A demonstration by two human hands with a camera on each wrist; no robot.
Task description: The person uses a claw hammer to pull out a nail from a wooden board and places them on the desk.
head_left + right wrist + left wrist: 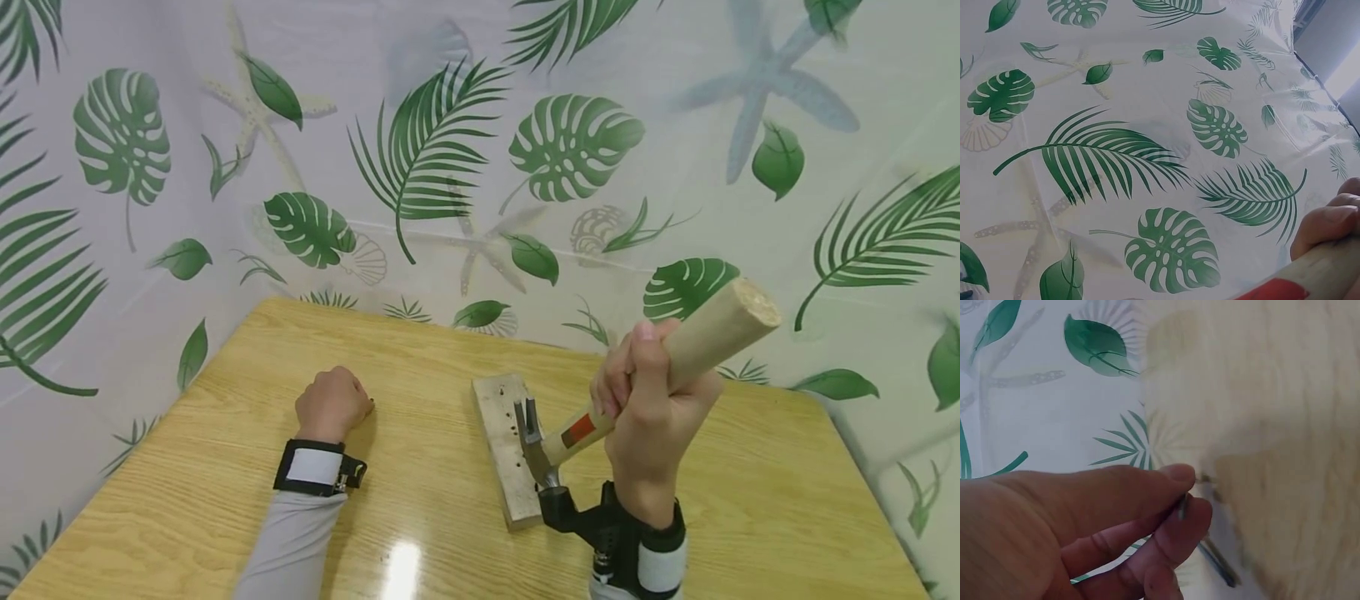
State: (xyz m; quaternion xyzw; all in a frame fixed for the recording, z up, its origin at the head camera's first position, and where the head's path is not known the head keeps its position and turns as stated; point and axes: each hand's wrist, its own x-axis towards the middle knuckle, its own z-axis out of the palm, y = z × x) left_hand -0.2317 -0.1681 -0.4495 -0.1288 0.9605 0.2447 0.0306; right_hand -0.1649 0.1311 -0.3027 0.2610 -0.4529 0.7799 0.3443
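- Wood-grain table, against leaf-print cloth.
- Hammer, handle slanting up rightward, head overlapping the block in the head view.
- Wooden block, dark-spotted, lying between the hands.
- Right hand: fingers wrapped around the hammer's handle.
- Left hand: thumb and finger pinched together on the nail.
- Nail: thin, dark, probably a nail; blurred.

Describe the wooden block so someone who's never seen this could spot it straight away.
Find the yellow table, then look between the left hand and right hand. The block lies there, partly hidden by the hammer. Unlike the hammer, it is a flat, square-ended bar with dark spots along its top.
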